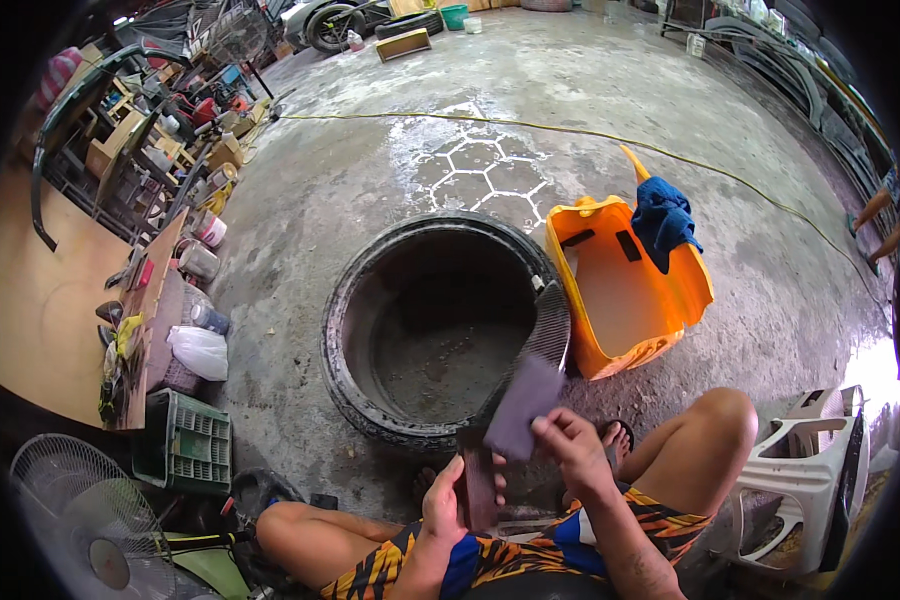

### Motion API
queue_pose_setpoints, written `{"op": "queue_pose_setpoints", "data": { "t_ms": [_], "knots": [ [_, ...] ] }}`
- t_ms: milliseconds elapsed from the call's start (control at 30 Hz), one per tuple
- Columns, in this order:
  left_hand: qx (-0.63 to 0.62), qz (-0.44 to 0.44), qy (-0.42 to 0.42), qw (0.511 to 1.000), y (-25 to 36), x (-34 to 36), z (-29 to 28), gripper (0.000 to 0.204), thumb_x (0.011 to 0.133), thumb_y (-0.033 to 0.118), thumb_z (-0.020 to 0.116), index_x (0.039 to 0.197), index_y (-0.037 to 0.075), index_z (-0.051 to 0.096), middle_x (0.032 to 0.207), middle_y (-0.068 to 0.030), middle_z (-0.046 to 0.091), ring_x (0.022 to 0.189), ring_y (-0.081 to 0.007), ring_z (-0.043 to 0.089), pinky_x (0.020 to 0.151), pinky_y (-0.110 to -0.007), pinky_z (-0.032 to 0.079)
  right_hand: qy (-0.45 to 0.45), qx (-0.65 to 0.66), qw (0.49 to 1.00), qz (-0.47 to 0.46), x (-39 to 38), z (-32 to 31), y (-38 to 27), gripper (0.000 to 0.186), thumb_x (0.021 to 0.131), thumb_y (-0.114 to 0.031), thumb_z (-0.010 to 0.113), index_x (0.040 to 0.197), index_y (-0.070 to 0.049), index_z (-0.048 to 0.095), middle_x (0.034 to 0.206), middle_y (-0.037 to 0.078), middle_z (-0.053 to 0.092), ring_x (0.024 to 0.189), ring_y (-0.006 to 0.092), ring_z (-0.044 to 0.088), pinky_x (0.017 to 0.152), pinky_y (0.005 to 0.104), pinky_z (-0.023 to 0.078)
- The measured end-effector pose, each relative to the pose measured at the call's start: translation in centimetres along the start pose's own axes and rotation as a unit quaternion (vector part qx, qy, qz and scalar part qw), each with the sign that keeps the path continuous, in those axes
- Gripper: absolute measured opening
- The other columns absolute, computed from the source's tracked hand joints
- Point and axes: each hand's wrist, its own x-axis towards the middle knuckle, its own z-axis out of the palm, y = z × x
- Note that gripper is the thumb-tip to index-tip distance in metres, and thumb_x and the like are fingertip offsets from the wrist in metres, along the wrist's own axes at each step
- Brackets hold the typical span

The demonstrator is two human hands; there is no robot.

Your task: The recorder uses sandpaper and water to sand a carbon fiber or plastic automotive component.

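Observation:
My left hand [447, 499] grips the lower end of a long, curved dark panel [547, 334] with a woven carbon-fibre look. The panel's upper part lies against the right rim of a round black tub [336, 352]. My right hand [573, 449] pinches a corner of a grey-purple rectangular sheet [524, 408], which looks like sandpaper, over the panel's middle. Right of the tub stands a cut-open orange container [697, 285] holding cloudy liquid. Two dark strips show inside it, and a blue cloth [664, 222] hangs over its edge.
A yellow cable [555, 127] crosses the wet concrete floor beyond the tub. To the left are a green crate [183, 443], a fan [100, 535] and piled clutter. A white plastic stool [802, 470] lies at the right. Another person's hand [885, 240] shows at the right edge.

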Motion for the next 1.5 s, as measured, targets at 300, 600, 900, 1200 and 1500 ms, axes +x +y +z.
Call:
{"op": "queue_pose_setpoints", "data": {
  "t_ms": [300,600,900,1200,1500],
  "knots": [
    [0.536,0.187,0.106,0.816,1.6,0.8,3.0,0.053,0.103,0.023,0.063,0.148,-0.002,0.050,0.126,-0.0183,0.064,0.113,-0.0270,0.063,0.099,-0.034,0.050,-0.066,-0.282,0.956,0.035,-1.6,0.2,3.7,0.036,0.099,-0.021,0.076,0.123,0.003,0.065,0.095,0.004,0.072,0.080,0.0085,0.066,0.070,0.0240,0.053],
    [0.769,0.291,0.059,0.565,-1.6,0.4,3.7,0.078,0.094,0.020,0.072,0.158,-0.004,0.036,0.129,-0.0224,0.051,0.119,-0.0391,0.051,0.104,-0.049,0.041,-0.106,0.035,0.991,0.074,-3.0,1.1,3.7,0.062,0.114,-0.042,0.042,0.162,-0.004,0.034,0.154,0.012,0.050,0.137,0.0232,0.052,0.109,0.0381,0.048],
    [0.711,0.327,0.110,0.613,-1.0,0.2,4.2,0.067,0.086,0.011,0.077,0.148,0.003,0.054,0.122,-0.0184,0.057,0.110,-0.0352,0.053,0.097,-0.046,0.044,-0.114,0.147,0.979,0.079,-2.0,0.9,4.5,0.061,0.115,-0.043,0.038,0.159,-0.001,0.039,0.148,0.014,0.056,0.133,0.0235,0.055,0.113,0.0401,0.045],
    [0.745,0.327,0.085,0.575,-0.6,0.7,3.6,0.073,0.077,0.008,0.085,0.146,0.007,0.059,0.118,-0.0153,0.060,0.107,-0.0342,0.055,0.095,-0.044,0.046,-0.081,0.162,0.981,0.064,-1.6,0.6,5.3,0.060,0.115,-0.042,0.039,0.155,0.001,0.045,0.143,0.013,0.061,0.130,0.0206,0.058,0.112,0.0358,0.043],
    [0.738,0.310,0.091,0.593,-0.7,0.8,4.0,0.073,0.078,0.010,0.086,0.145,0.008,0.060,0.119,-0.0146,0.060,0.108,-0.0338,0.055,0.096,-0.044,0.046,-0.084,0.142,0.984,0.071,-1.8,0.0,5.8,0.058,0.115,-0.041,0.040,0.154,0.001,0.047,0.143,0.011,0.061,0.128,0.0173,0.058,0.106,0.0311,0.047]
  ]
}}
